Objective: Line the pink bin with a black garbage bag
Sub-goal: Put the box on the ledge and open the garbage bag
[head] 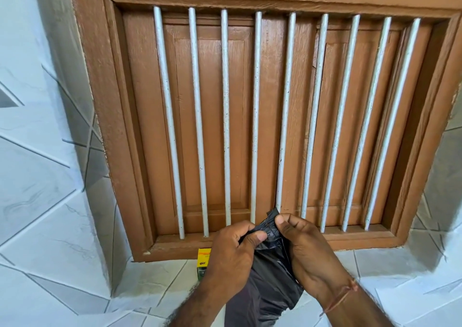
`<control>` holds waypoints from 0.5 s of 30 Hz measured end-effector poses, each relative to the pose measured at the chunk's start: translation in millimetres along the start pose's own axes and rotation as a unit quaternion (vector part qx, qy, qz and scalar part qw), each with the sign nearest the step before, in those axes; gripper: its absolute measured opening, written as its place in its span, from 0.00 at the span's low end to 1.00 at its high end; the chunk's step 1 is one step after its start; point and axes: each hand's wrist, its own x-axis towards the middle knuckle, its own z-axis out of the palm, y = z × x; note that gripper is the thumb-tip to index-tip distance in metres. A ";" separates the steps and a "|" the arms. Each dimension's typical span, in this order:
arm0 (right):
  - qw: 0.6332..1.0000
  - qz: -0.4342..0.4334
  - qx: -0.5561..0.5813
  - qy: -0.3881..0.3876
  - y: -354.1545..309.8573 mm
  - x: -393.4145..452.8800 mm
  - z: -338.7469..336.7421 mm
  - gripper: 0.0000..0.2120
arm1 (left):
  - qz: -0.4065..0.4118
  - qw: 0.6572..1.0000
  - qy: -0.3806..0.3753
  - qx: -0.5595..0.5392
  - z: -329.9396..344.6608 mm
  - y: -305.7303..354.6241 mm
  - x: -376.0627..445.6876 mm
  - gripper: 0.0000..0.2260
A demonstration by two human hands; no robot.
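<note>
Both hands point(265, 249) pinched on black bag point(268, 276) edge

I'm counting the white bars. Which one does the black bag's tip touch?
The fifth white bar from the left: the black bag peaks at its foot. The others stand clear.

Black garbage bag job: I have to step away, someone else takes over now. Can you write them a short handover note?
Left hand: grip pinching the top edge of the crumpled black plastic garbage bag.
Right hand: pinching the same edge, beside the left thumb.
Bag: hanging between both hands before the brown wooden shuttered window, mouth not yet open.
Pink bin: not in view.
Left: open the mouth, find the bin, line it.
</note>
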 end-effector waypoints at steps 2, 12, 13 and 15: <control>1.000 0.006 -0.014 0.000 0.8 -0.3 5.1 0.11 | -0.002 1.000 0.004 0.003 0.2 -0.1 0.6 0.07; 0.967 -0.038 0.014 0.251 -34.6 32.5 -101.9 0.08 | -0.092 0.958 -0.093 0.256 -84.7 -58.5 -21.7 0.06; 0.971 -0.028 -0.020 0.237 -26.4 30.9 -97.5 0.08 | -0.111 0.925 -0.144 0.335 -84.4 -59.9 -25.6 0.05; 0.969 -0.026 -0.070 0.234 -5.3 29.9 -87.7 0.08 | -0.097 0.866 -0.163 0.463 -75.6 -60.1 -28.7 0.09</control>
